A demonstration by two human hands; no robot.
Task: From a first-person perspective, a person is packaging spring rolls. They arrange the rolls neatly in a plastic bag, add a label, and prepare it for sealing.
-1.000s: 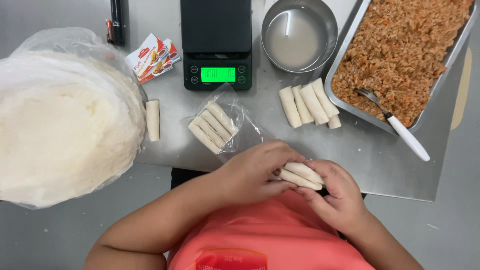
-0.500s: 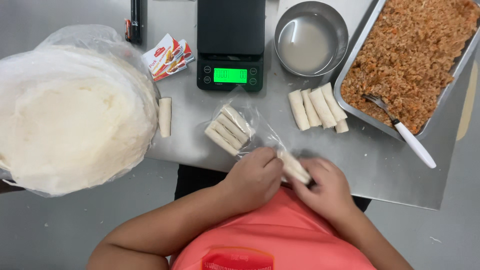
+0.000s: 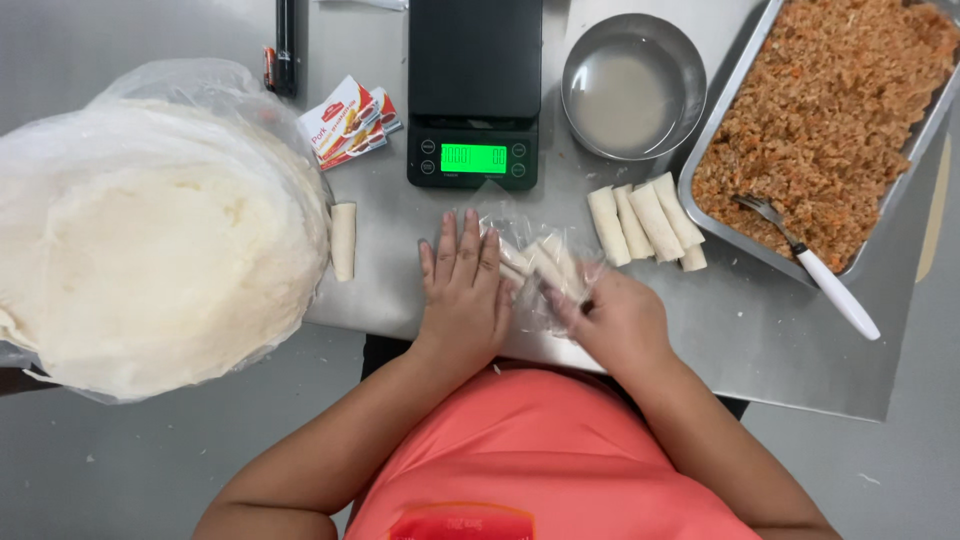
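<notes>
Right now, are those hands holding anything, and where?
The left hand presses flat on a clear plastic bag of pale rolls; the right hand grips its open right-hand end.

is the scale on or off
On: the scale has its green display lit, and nothing sits on its black platform.

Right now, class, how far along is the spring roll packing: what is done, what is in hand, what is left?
Done: several rolls already lie inside the clear bag. In hand: the left hand presses the bag flat while the right hand works at its open end. Left: four loose rolls beside the filling tray, one roll by the wrapper stack.
</notes>
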